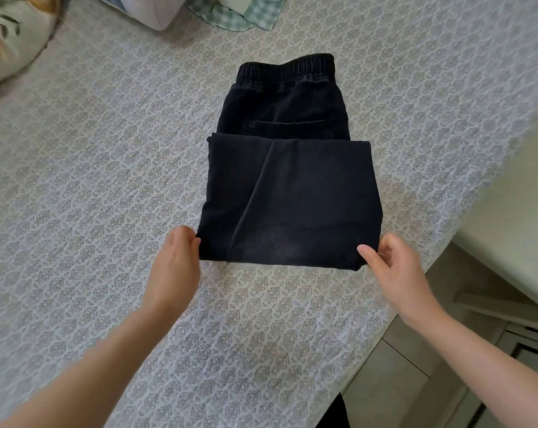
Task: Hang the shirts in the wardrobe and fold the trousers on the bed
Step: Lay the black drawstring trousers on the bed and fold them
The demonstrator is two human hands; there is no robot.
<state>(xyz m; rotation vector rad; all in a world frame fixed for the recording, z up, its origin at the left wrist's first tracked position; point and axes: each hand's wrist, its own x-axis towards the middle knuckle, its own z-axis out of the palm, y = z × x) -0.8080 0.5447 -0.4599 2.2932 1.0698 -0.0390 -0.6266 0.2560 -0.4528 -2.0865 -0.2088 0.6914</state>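
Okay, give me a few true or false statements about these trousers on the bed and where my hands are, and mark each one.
1. The black trousers lie on the patterned bedspread. True.
2. Only one hand touches them. False: the left hand and the right hand each hold a near corner.
3. The elastic waistband is at the end far from the person. True.
4. The trousers lie spread out full length. False: the legs are folded up over the seat, ending just below the back pocket.
5. The green checked cloth lies at the far edge of the view, apart from the trousers. True.
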